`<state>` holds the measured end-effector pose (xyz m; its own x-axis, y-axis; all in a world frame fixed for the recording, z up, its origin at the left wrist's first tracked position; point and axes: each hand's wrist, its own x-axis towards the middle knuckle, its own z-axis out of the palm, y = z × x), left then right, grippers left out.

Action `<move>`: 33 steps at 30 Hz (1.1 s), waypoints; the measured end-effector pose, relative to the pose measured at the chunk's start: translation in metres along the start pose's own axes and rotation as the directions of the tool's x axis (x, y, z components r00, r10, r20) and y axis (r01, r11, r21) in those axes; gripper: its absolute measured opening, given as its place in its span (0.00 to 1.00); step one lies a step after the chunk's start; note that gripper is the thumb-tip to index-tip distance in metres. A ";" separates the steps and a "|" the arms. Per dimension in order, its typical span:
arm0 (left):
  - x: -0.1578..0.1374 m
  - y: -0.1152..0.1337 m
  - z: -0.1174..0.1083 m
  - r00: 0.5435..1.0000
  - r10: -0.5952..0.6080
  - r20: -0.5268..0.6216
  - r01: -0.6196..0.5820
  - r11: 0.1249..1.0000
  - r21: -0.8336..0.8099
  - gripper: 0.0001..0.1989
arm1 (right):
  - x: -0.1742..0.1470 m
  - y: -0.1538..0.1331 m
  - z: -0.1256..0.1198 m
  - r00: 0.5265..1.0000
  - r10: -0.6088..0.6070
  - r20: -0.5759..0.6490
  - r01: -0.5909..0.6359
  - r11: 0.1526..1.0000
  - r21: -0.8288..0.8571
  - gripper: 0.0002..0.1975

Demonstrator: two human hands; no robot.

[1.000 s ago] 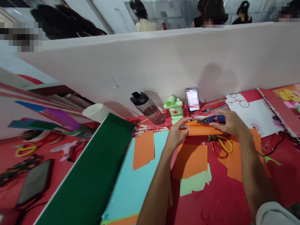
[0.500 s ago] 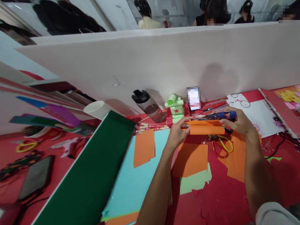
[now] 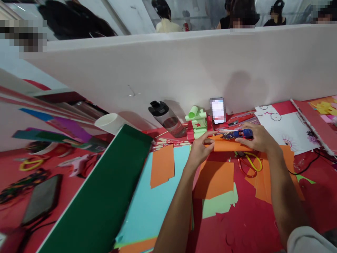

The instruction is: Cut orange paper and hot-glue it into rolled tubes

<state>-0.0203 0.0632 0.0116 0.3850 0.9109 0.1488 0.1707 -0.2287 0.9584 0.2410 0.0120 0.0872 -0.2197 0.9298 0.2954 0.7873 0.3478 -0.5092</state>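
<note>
My left hand [image 3: 200, 149] is closed on the left end of an orange sheet of paper [image 3: 229, 147], which is rolled or folded over along its length. In my right hand [image 3: 259, 137] is a blue glue gun [image 3: 246, 133], held level with its front end pointing left, just above the paper's upper edge. The tip is too small to make out. Scissors [image 3: 254, 161] with red and yellow handles lie below the paper, their blades hidden. A flat orange sheet [image 3: 216, 179] rests nearer me.
A dark bottle [image 3: 168, 119], pale green paper rolls [image 3: 198, 121] and a lit phone [image 3: 218, 110] stand along the white partition [image 3: 163, 70]. To the left are a long green board [image 3: 102, 189], light blue paper [image 3: 158, 203], a white cup [image 3: 109, 123] and another glue gun [image 3: 77, 164].
My right hand has brought the glue gun leftward along the top edge of the orange paper. My left hand stays in place, gripping the paper.
</note>
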 end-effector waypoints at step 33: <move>0.001 -0.002 -0.015 0.996 -0.030 -0.089 0.029 0.999 -0.015 0.28 | -0.024 0.036 -0.033 0.984 0.173 -0.052 -0.177 0.980 -0.090 0.15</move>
<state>-0.0342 0.0693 0.0139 0.2977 0.9442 0.1409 0.1677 -0.1970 0.9660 0.2936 -0.0020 0.0880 -0.0497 0.9684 0.2444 0.8623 0.1651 -0.4788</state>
